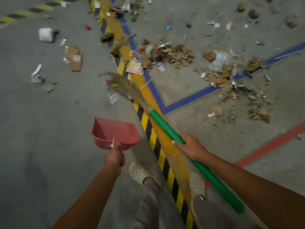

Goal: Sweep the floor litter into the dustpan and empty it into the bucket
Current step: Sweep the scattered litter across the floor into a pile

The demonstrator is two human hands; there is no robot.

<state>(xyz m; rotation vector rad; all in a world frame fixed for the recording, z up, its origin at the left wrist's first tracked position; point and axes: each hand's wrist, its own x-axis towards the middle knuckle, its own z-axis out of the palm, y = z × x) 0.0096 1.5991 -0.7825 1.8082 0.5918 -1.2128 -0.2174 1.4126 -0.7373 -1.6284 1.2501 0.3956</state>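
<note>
My left hand (114,158) grips the handle of a red dustpan (113,132), held above the grey floor with its mouth pointing away from me. My right hand (189,147) grips the green handle of a broom (166,126). Its straw bristles (122,85) point up and to the left, over a few scraps near the striped line. A heap of brown leaves and paper litter (166,54) lies ahead beyond the blue line. More litter (231,78) spreads out to the right. No bucket is in view.
A yellow band with black-and-yellow hazard stripes (158,146) runs diagonally between my feet in pale perforated clogs (140,172). Blue (186,100) and red (270,146) floor lines cross on the right. Cardboard scraps (74,57) and a white lump (45,34) lie on the left.
</note>
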